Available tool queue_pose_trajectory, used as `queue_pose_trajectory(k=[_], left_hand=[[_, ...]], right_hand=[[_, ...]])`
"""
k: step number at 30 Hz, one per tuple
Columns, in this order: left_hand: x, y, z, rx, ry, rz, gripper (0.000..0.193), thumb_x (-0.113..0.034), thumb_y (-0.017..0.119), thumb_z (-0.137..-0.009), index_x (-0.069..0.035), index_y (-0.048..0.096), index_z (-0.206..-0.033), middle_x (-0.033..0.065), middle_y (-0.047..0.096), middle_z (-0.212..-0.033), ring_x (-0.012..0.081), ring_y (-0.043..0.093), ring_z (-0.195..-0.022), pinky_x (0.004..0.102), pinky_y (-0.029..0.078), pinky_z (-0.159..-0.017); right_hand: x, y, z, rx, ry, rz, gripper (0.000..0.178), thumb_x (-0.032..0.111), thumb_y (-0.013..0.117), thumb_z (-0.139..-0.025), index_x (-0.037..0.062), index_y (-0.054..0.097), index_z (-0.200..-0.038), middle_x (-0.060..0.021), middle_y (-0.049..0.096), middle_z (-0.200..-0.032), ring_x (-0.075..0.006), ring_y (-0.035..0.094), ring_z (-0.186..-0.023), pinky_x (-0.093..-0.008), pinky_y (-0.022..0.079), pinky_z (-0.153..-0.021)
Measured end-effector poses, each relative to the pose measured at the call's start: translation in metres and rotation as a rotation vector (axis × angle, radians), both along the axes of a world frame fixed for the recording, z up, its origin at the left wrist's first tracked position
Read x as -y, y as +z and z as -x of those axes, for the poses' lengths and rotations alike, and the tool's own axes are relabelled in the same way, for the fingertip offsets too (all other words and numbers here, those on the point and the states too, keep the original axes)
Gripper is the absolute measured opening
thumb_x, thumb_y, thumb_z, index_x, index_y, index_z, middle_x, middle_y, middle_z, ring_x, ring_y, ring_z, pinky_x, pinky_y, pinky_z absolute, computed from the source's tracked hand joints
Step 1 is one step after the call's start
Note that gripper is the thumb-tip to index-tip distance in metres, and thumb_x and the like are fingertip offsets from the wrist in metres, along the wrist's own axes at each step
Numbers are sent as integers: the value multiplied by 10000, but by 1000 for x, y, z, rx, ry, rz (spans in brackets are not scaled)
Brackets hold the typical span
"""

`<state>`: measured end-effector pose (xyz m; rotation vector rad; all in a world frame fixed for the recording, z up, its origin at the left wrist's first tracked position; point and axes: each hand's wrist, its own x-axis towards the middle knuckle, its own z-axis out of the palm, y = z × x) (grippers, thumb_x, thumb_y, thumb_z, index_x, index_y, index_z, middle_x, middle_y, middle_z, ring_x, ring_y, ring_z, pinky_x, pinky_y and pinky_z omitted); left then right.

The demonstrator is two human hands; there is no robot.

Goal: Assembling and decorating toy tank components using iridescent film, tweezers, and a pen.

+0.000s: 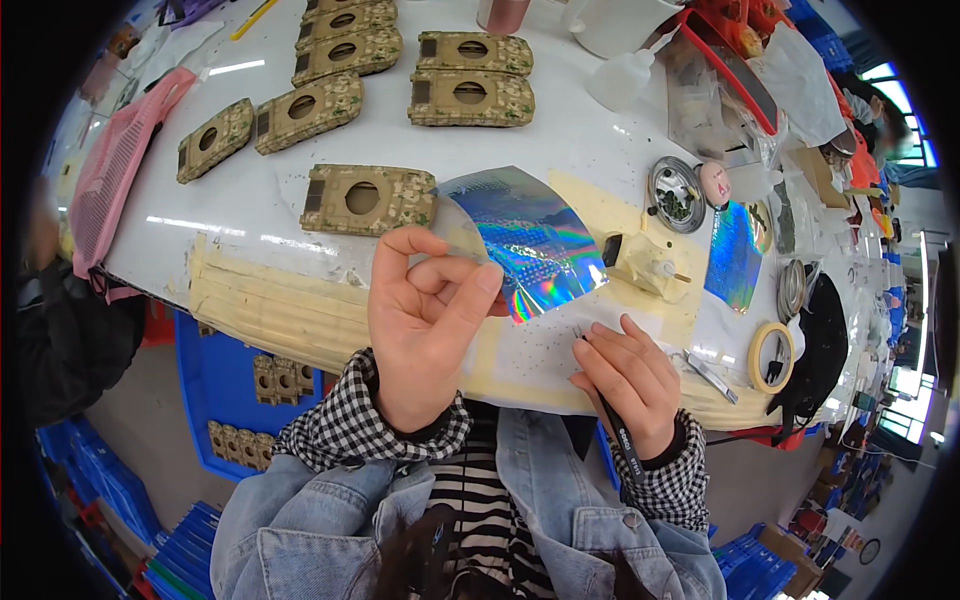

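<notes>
Pinched between the thumb and fingers of my left hand [428, 325] is a shiny holographic sheet [545, 250], blue with rainbow glints and slightly curved. My right hand [632, 385] is closed around slim black tweezers [622, 440], their tip close below the sheet's lower edge. Just beyond my left hand lies a camouflage model tank hull [335, 205] with a round hole in its top. More such hulls [472, 98] stand farther back in groups. Tiny dark specks are scattered on the white paper [530, 350] under my hands.
To the right are a round metal tin [677, 195] with small dark bits, a second holographic sheet [733, 258], a tape roll [771, 357] and a utility knife [711, 376]. A pink basket [125, 175] stands left. Below the table edge, a blue tray [215, 385] holds several hulls.
</notes>
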<state>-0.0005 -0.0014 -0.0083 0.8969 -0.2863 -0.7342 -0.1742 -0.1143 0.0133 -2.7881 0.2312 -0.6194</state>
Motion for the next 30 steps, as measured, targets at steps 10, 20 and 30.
queue_pose_trajectory(k=[10,20,30], left_hand=[[1,-1,-1,-22,17,33,321,43,569,-885,-59,384,-1127,67,648,-853,125,624,-776,273,533,-703],[-1,-4,-1,-8,-2,39,315,35,543,-902,-72,391,-1156,66,653,-871,128,614,-792,280,524,-711],[0,1,1,-15,15,16,314,27,561,-896,-77,394,-1142,54,639,-869,107,596,-782,271,514,-708]], right_hand=[[0,-1,-8,-75,-6,70,299,136,721,-743,51,659,-1023,-96,665,-976,-258,613,-1003,-445,506,-915],[5,4,-5,-110,-4,-64,346,181,751,-705,66,659,-1018,-81,666,-967,-269,595,-1012,-489,463,-966],[4,12,1,29,-60,-131,383,90,757,-680,30,660,-1047,-107,655,-912,-292,607,-954,-483,481,-939]])
